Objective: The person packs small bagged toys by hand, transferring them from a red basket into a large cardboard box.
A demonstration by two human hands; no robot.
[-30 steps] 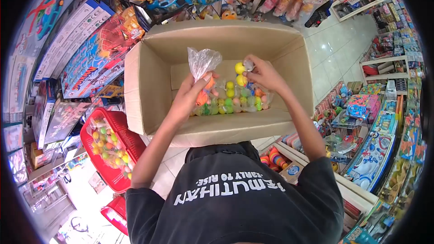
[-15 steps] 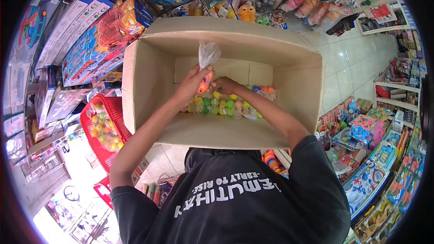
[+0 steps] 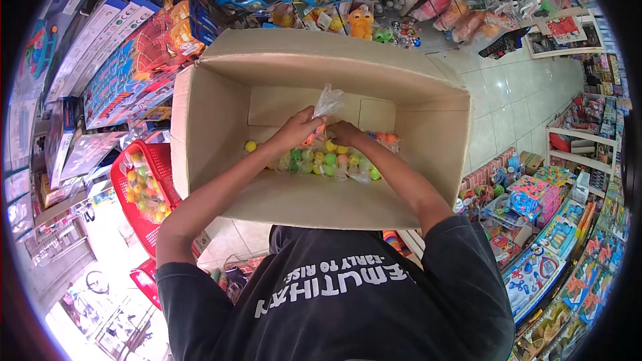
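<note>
1. Left hand [image 3: 297, 130] is closed around the neck of a clear bag [image 3: 329, 100], whose crumpled top sticks up above the knuckles. Something orange shows inside the bag, just under the fingers.
2. Right hand [image 3: 344, 132] touches the left, fingers curled at the same bag. I cannot tell whether it grips or only steadies.
3. Both hands and the bag are low inside the box [image 3: 214, 120], right over the packed balls [image 3: 328, 159] on its floor. One yellow ball [image 3: 250, 146] lies loose, apart from the rest.
4. A red basket [image 3: 124, 180] stands on the floor left of the box, with another pack of balls in it.
5. Risks, as I judge them:
   - The bag is thin and held only by its neck, so a loose pinch could let it open and spill.
   - Pressing into the heap could push more balls loose, like the yellow one.
   - The hands work deep in the box, and a forearm leaning on the near wall could tip it.
6. Against the earlier frames:
   - Half a second ago the bag was higher, against the back wall. It is now down at the heap.
   - A second ago the hands were apart, the right one lifting yellow balls. Now they meet.
</note>
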